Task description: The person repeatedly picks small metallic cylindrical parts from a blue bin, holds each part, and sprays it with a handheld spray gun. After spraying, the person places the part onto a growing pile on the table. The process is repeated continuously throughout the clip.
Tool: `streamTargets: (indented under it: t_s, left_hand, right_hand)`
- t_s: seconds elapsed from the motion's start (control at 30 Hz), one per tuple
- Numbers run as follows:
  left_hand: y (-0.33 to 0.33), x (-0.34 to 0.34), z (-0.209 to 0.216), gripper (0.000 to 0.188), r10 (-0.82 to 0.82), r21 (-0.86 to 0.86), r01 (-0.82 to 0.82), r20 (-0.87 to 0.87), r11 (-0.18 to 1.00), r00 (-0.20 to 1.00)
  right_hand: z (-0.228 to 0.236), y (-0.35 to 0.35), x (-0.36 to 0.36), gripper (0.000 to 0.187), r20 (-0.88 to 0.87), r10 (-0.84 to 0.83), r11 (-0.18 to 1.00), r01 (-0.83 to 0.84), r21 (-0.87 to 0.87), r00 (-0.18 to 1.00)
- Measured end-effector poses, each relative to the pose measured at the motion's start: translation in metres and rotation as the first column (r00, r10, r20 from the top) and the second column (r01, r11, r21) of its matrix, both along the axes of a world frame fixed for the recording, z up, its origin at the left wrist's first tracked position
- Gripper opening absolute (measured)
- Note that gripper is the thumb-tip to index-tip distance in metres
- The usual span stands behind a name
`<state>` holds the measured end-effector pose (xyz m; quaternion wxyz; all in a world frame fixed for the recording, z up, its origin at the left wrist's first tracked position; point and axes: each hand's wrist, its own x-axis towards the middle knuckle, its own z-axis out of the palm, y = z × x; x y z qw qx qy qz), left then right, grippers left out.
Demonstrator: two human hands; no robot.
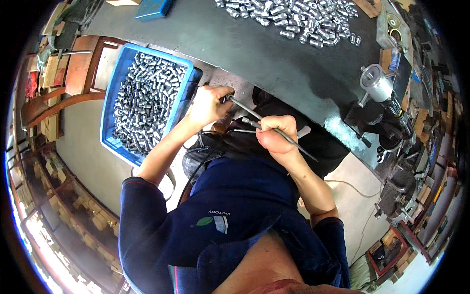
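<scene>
My left hand [210, 105] is closed, fingertips pinched on a small dark piece [224, 99] at the upper end of a long, thin metal rod [241, 103]. Whether that piece is separate from the rod, I cannot tell. The rod slants down to the right and tapers to a point. My right hand [278, 133] is wrapped round its middle. A second, shorter metal shaft [251, 122] juts out on the left of my right hand; its other end is hidden by the fingers. Both hands are above my lap, just off the table's near edge.
A blue crate [188, 81] full of small metal fittings [147, 100] stands left of my left hand. More fittings [298, 19] are heaped on the dark table [274, 63], with a blue box [152, 9] nearby. A clamp-like metal device [374, 81] and a vise [396, 188] are at the right.
</scene>
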<state>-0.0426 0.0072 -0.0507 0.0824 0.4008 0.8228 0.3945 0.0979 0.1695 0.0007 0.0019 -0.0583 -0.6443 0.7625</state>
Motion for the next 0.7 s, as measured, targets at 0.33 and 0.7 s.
streamTargets:
  t_s: [0.33, 0.7]
  left_hand:
    - [0.002, 0.008, 0.005, 0.026, -0.071, -0.008, 0.070, -0.070, 0.997, 0.995]
    - [0.010, -0.003, 0.035, 0.019, 0.076, 0.084, -0.063, -0.151, 0.994, 0.986]
  right_hand:
    - [0.008, 0.000, -0.006, 0.032, -0.031, -0.001, 0.997, 0.004, 0.074, 1.000]
    - [0.012, 0.006, 0.008, 0.033, -0.108, -0.099, 0.993, 0.106, 0.052, 0.989]
